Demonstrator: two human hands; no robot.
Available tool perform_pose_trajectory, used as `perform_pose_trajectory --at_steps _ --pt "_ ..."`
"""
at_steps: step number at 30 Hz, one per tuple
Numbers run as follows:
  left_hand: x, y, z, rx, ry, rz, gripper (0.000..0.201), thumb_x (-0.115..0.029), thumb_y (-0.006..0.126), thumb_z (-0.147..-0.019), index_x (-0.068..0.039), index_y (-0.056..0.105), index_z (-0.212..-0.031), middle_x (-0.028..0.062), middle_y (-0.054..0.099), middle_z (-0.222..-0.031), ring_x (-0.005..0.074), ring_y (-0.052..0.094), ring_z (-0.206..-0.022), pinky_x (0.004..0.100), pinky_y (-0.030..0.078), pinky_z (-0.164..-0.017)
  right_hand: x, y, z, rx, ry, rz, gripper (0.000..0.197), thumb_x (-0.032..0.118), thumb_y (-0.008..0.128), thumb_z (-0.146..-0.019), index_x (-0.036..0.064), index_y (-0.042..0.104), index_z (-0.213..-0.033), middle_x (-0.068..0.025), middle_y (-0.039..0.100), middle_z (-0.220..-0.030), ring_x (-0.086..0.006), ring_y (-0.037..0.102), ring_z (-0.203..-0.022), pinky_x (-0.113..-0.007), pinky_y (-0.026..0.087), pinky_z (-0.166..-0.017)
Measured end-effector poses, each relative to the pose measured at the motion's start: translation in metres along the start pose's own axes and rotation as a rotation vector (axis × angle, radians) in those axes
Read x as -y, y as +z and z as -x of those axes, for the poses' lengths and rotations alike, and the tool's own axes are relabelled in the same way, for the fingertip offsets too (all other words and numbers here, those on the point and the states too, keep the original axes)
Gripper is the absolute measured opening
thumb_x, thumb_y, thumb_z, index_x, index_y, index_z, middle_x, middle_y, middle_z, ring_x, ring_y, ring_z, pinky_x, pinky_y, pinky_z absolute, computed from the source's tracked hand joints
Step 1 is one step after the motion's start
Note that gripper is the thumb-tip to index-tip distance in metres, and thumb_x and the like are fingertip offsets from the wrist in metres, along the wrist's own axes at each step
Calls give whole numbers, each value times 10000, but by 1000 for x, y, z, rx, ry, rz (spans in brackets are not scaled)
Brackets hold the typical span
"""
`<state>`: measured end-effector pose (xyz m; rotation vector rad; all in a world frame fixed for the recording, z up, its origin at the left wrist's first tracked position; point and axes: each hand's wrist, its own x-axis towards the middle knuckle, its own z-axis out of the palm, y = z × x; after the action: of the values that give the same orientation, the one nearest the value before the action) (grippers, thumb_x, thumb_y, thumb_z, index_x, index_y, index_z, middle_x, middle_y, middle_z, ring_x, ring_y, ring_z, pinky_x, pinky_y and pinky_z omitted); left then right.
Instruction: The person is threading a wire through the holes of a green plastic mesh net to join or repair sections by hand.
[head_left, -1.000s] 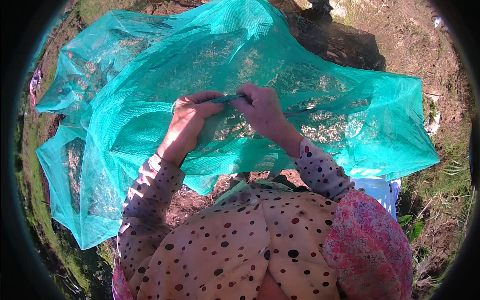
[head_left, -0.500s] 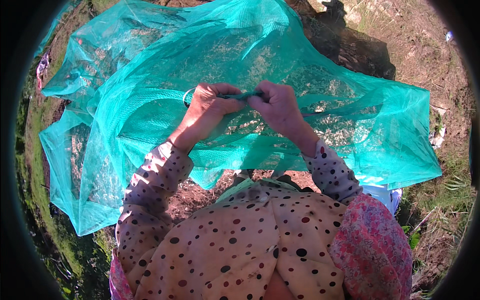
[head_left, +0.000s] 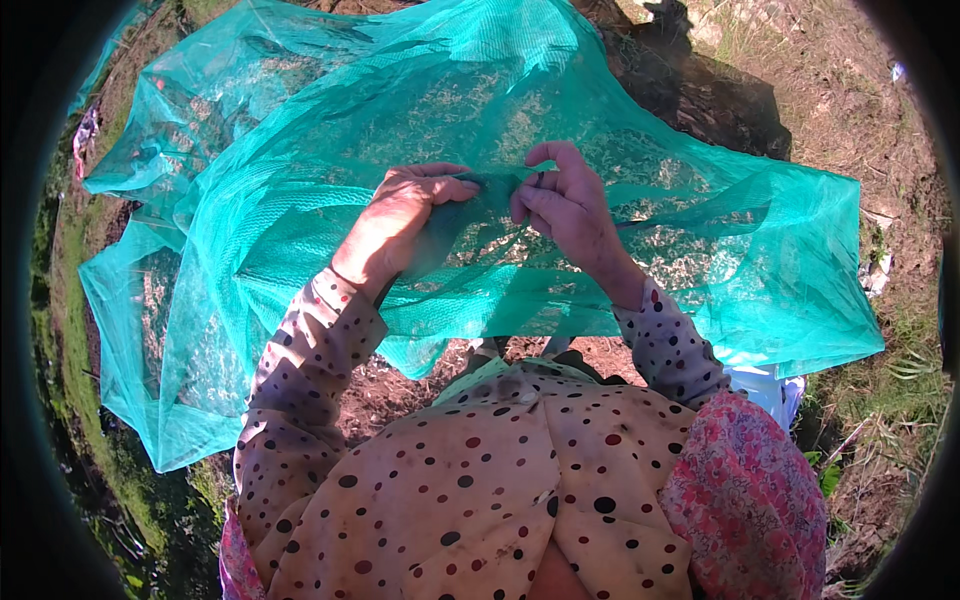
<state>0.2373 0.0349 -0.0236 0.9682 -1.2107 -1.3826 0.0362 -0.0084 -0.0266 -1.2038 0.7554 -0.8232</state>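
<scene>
A large sheet of green mesh netting (head_left: 330,130) spreads in folds in front of me. With thumb and fingers pressed together, my left hand (head_left: 395,215) pinches a gathered bit of it near the middle. A short gap to the right, my right hand (head_left: 575,215) is closed in a pinch with its index finger bent and raised. Something small and dark shows between those fingers, too small to name. A stretch of net lies between the two hands. A thin dark strip (head_left: 630,223) shows beside my right wrist, against the mesh.
Dry soil and grass (head_left: 850,130) lie to the right, with a dark shadow (head_left: 725,100) at the back. A whitish sheet or bag (head_left: 765,390) peeks out under the net's near right edge. Green plants (head_left: 150,510) grow at lower left.
My hands have drawn slightly apart. The right fingers have come off the gathered net by the left hand, and the right index finger has lifted. The pale loop beside my left hand no longer shows.
</scene>
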Motion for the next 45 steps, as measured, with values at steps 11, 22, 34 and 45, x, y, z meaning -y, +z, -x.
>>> perform_pose_trajectory --at_steps 11,22,34,45 --pt "-1 6 -4 -105 -321 -149 211 -12 594 -708 16 626 -914 117 617 -933 198 593 -829 285 477 -731 -15 3 6 -12 -255 359 61 41 597 -786 -12 612 -813 -46 578 -619 -82 536 -558 -230 412 -495" --pt "11 1 -2 -86 -315 -274 223 -74 560 -719 -32 647 -920 129 620 -957 228 602 -867 296 479 -749 -22 1 5 22 -132 287 70 18 545 -798 -9 581 -852 -63 550 -586 -103 507 -515 -261 398 -470" --pt "-12 26 -4 -235 -481 -109 245 -92 604 -729 46 620 -931 69 626 -734 84 559 -583 215 443 -504 -20 5 3 12 -176 471 78 59 563 -747 -16 585 -754 -116 520 -525 -150 515 -470 -305 381 -442" --pt "-14 31 -3 -241 -477 -72 288 -79 614 -720 59 590 -972 41 599 -670 68 512 -516 201 395 -435 -18 4 3 -15 -156 485 56 38 570 -752 -17 571 -740 -4 518 -579 -36 422 -537 -237 333 -449"
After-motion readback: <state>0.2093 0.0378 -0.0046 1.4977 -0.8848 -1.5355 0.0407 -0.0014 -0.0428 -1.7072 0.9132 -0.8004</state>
